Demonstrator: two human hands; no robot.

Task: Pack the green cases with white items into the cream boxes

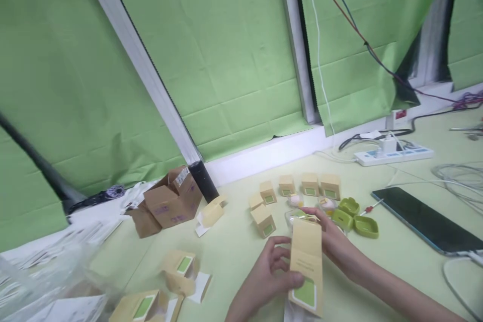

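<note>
My left hand (266, 276) grips a small tan cardboard box (305, 259) by its lower left side, thumb across the front beside a green label. My right hand (332, 239) is at the upper right of this box, its fingers curled at the top edge and partly hidden behind it. Just behind the box's top lies a clear plastic piece with green inside (293, 215). Two clear domed packs with pale pink contents, one on the left (295, 200) and one on the right (326, 205), lie a little farther back. Green flower-shaped and square cases (366, 226) lie beyond my right hand.
Several closed tan boxes (310, 184) stand in a curve behind. Opened boxes (180, 269) lie at the front left, near a brown carton (173, 198) and a black cylinder (204, 181). A phone (426, 219), power strip (394, 155) and cables occupy the right.
</note>
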